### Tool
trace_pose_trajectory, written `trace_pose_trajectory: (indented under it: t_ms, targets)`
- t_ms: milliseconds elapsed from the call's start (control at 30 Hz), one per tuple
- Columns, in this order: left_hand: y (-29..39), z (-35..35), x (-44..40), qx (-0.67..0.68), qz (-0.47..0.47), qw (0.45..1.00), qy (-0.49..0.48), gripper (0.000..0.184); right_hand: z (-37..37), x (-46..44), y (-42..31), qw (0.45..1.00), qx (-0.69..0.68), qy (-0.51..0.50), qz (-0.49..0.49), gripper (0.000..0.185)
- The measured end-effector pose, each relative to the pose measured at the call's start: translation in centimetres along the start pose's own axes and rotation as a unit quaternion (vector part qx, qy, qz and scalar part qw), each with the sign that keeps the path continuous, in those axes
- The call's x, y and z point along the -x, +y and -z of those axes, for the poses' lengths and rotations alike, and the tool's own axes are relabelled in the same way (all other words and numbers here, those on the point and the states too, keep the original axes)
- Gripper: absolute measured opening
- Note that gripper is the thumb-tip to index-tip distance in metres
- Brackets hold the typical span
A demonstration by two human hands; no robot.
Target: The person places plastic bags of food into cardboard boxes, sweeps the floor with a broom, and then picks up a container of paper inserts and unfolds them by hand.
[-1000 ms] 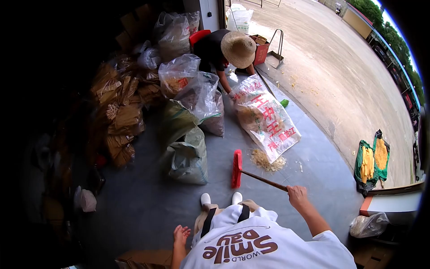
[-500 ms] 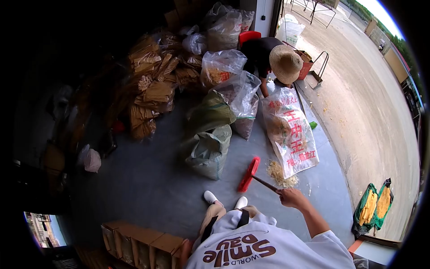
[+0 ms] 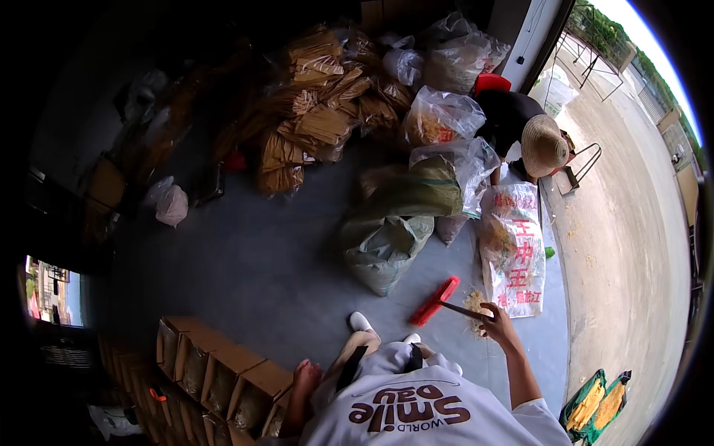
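My right hand [image 3: 498,325] is closed around the dark handle of a broom. The broom's red head [image 3: 435,301] rests on the grey floor ahead of my white shoes. Beside the handle lies a small heap of pale yellowish scraps [image 3: 474,302], partly hidden by my hand. Just beyond it is a white sack [image 3: 515,249] with red printed characters. My left hand [image 3: 306,376] hangs low at my side by the cardboard boxes, holding nothing I can see, its fingers loosely bent and apart.
A person in a straw hat [image 3: 544,146] bends over the sack's far end. A greenish woven sack [image 3: 387,249] and clear bags [image 3: 442,119] stand ahead. Brown bundles [image 3: 320,130] pile up behind. Cardboard boxes [image 3: 212,372] line my left; green bags [image 3: 595,405] lie outside at right.
My view has swung left, so the scene sits farther right. My left hand has come more into sight beside the boxes. The broom remains in my right hand, its head nearer the scraps.
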State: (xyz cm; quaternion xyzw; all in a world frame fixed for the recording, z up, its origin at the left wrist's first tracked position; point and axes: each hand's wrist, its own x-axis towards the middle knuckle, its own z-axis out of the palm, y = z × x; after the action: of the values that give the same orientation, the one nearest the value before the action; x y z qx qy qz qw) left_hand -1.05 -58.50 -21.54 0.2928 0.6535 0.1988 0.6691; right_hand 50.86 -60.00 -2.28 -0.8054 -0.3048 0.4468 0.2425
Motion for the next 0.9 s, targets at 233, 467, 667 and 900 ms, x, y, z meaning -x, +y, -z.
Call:
trace_pose_trajectory:
  t_ms: [233,467,667,900]
  targets:
    - [-4.4,5.1,-3.6,-0.086,-0.048,0.995,0.016,0.016,-3.3,-4.3,-3.2,0.987,0.038,0.014,0.156,0.014]
    - [-3.1,7.5,1.7,0.073,-0.010,0.994,0.081,0.021,-3.7,-10.4,-6.5,0.983,-0.005,0.101,0.153,0.010]
    - [-2.9,8.0,4.8,0.360,0.092,0.899,0.234,0.034,-1.2,-16.9,-11.6,0.959,0.043,0.211,0.184,0.012]
    - [-4.4,6.4,4.6,0.441,0.154,0.832,0.300,0.035,3.8,-27.8,-14.9,0.978,-0.035,0.145,0.143,0.012]
